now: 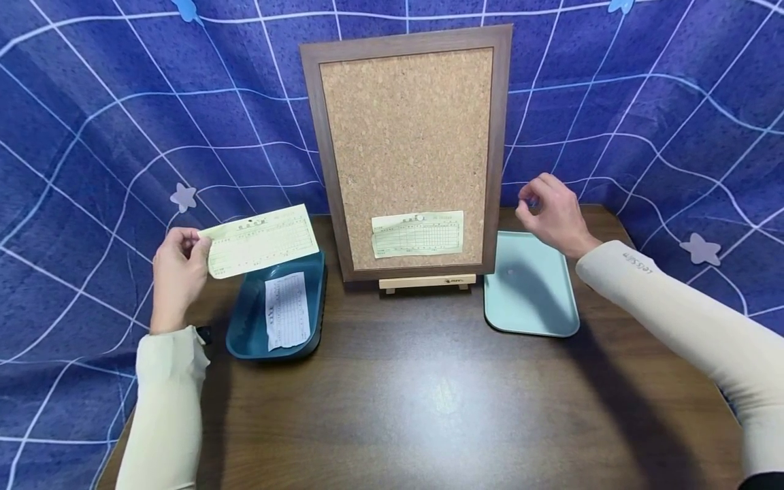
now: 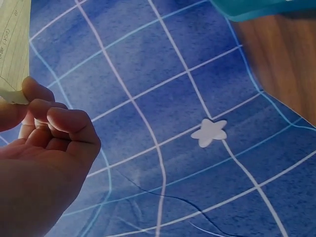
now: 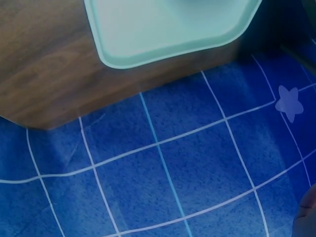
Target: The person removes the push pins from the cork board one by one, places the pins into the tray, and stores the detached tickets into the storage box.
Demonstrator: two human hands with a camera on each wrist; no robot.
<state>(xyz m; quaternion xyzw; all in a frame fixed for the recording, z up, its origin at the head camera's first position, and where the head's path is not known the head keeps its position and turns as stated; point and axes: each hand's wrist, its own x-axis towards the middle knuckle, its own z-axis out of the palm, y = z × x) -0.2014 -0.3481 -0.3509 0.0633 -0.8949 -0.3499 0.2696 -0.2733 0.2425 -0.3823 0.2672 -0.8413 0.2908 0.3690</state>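
My left hand (image 1: 182, 269) pinches a pale yellow printed form (image 1: 263, 239) by its left end, between thumb and fingers. The slip is raised in the air, its right part over a dark teal bin (image 1: 235, 340). To the right, my right hand (image 1: 557, 214) hovers above the far part of a light mint tray (image 1: 533, 306). Its fingers are bent, with thumb and forefinger tips close together; I cannot tell whether something small is between them. A similar form (image 1: 416, 238) is fixed low on the framed corkboard (image 1: 410, 136) with a small whitish pin (image 1: 419, 218).
Inside the bin lies a whitish printed slip (image 1: 287, 309). A small pale speck (image 1: 510, 272) shows on the tray. The corkboard stands on a light wooden easel base (image 1: 427, 281), on a brown table (image 1: 392, 395). Behind hangs a blue curtain (image 1: 245, 82) with grid lines and stars.
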